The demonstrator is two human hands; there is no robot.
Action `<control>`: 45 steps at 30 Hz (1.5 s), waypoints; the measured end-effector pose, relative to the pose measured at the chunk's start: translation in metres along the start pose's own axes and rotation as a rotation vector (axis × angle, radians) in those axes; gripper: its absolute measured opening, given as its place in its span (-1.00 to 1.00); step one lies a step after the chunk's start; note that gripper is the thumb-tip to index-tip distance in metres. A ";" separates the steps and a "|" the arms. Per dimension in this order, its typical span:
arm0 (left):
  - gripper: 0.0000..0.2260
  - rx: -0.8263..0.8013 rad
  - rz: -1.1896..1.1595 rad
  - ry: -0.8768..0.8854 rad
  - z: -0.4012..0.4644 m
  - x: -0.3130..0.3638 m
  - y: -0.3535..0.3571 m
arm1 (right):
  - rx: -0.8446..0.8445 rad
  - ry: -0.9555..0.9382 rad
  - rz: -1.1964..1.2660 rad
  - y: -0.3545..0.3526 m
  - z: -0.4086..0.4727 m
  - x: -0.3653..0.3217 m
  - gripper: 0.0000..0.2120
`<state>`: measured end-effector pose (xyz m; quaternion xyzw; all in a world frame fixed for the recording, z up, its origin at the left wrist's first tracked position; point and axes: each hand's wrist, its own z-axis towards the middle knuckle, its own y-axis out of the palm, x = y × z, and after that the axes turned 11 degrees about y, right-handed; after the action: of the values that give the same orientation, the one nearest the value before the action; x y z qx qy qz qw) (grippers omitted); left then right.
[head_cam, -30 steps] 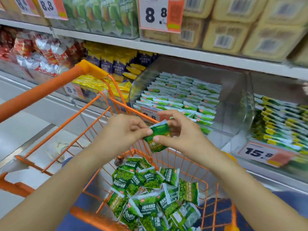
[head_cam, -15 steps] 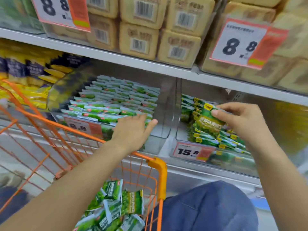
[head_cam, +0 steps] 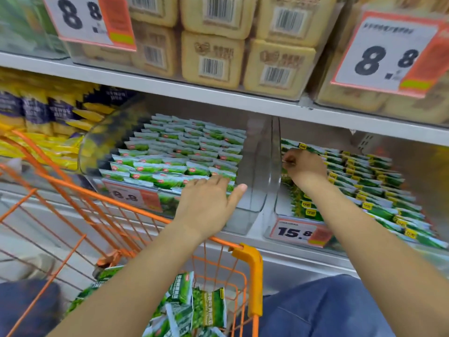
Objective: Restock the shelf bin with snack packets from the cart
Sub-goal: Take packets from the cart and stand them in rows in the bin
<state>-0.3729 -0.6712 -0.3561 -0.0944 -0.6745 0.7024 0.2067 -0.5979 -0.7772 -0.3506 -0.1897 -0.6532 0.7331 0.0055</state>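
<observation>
Since the earlier frame, the right hand (head_cam: 305, 167) had moved deeper into the right bin (head_cam: 277, 190), fingers curled on packets (head_cam: 379, 181); the left hand (head_cam: 209, 203) hovered, fingers spread, empty.

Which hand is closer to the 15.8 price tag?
The right hand. It reaches into the bin just above the 15.8 price tag. The left hand rests at the neighbouring bin, off to the tag's left.

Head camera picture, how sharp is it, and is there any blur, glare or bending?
Head view: the grey shelf edge bows from wide-angle distortion; the yellow snack packs at left and the green yellow-tagged packets at right smear with blur; the clear plastic bin divider shows soft glare; the 15.8 price tag reads clearly.
</observation>
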 end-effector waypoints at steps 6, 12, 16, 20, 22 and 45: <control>-0.43 0.011 -0.005 0.000 0.001 0.000 0.001 | -0.023 -0.043 -0.038 0.000 -0.004 0.001 -0.80; -0.45 0.050 0.002 -0.001 0.003 0.000 0.004 | -0.037 -0.094 -0.163 0.005 -0.004 -0.002 -0.63; -0.47 0.073 -0.015 -0.009 0.005 -0.001 0.003 | -0.016 -0.083 -0.149 0.004 -0.007 0.000 -0.56; -0.54 0.301 -0.371 -0.007 -0.003 -0.004 -0.008 | 0.198 -0.038 0.080 -0.032 -0.029 0.007 -0.65; -0.62 0.471 -0.448 0.057 -0.024 -0.012 -0.021 | 0.417 -0.142 0.278 -0.048 -0.059 0.014 -0.63; -0.71 -0.386 -0.130 -0.104 -0.197 -0.135 -0.017 | -0.773 -1.147 -1.129 0.096 -0.231 -0.129 -0.89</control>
<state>-0.1679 -0.5489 -0.3735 -0.0520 -0.8109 0.5494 0.1947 -0.3894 -0.6034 -0.4250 0.5675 -0.7532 0.3317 -0.0261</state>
